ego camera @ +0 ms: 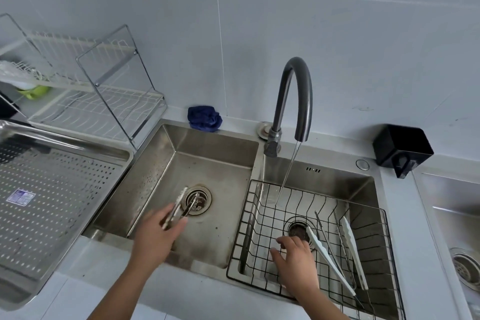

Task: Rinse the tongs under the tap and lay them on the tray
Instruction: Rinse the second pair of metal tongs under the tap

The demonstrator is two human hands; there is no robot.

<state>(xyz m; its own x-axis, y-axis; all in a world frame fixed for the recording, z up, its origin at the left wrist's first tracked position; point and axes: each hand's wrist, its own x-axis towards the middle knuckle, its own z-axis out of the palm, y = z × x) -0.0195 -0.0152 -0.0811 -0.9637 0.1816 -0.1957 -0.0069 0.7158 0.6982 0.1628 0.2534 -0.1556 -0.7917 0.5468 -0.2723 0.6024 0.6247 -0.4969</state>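
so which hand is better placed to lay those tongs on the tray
Left. The left hand already grips the metal tongs over the left basin, beside the perforated tray at the left. The right hand is down in the wire basket in the right basin, farther away.

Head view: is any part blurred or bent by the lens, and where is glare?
Head view: the tongs in the left hand are motion-blurred over the left basin; the right hand, tap and wire basket look sharp. The wide lens bends the tray and the wall lines near the edges. Light is soft and even, with mild glare on the tray rim.
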